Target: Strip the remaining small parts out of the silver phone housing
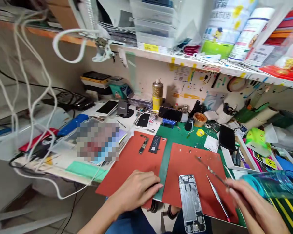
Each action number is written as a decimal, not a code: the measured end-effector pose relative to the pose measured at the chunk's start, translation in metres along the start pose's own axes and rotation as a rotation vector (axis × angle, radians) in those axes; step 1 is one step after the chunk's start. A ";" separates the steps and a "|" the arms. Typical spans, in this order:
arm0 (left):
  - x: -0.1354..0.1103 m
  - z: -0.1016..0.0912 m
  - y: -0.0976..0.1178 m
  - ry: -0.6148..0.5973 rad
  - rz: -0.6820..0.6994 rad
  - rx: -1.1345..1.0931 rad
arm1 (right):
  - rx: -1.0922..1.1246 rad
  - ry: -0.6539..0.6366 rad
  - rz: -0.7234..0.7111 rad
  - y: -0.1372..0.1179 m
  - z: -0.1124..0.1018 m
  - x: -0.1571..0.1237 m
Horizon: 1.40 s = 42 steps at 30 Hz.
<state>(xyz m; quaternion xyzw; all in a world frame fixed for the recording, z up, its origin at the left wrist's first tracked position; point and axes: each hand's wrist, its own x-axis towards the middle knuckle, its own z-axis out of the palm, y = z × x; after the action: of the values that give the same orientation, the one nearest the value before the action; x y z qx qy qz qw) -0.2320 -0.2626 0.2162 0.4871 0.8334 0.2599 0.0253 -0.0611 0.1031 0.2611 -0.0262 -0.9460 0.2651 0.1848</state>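
My left hand [139, 188] lies on the left red mat [127, 162], fingers loosely bent and nothing in them. Pinched in my right hand [254, 201] is a thin metal tool [213, 172] with a patterned shaft, its tip blurred and pointing left over the right red mat [185, 162]. Between my hands an opened phone housing [191, 203] lies face up, its lower end past the mat's front edge. A silver screwdriver-like tool [217, 196] rests right of it. Beyond my left hand are a narrow circuit board [144, 144] and a black phone battery [154, 144].
A phone [170, 113] leans on a blue stand at the back, near a yellow spray can [157, 96]. Tool trays [244, 151] and a teal clear bottle [271, 183] crowd the right. White cables [26, 81] hang at left; a loaded shelf [166, 55] overhangs the bench.
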 end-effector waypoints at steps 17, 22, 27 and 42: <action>-0.004 -0.005 -0.013 0.029 -0.131 -0.332 | -0.974 -0.148 -0.036 -0.062 0.019 0.319; -0.005 -0.002 -0.016 0.037 -0.122 -0.305 | -1.033 -0.187 -0.021 -0.062 0.025 0.328; -0.003 -0.001 -0.017 0.045 -0.100 -0.274 | -1.037 -0.208 -0.013 -0.061 0.029 0.330; -0.003 -0.001 -0.016 0.052 -0.100 -0.273 | -0.707 -0.128 0.165 -0.029 0.016 0.326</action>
<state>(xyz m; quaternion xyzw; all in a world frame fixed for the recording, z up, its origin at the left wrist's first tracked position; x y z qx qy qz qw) -0.2435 -0.2718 0.2094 0.4301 0.8138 0.3819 0.0826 -0.3693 0.1184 0.3727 -0.1478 -0.9835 -0.0632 0.0830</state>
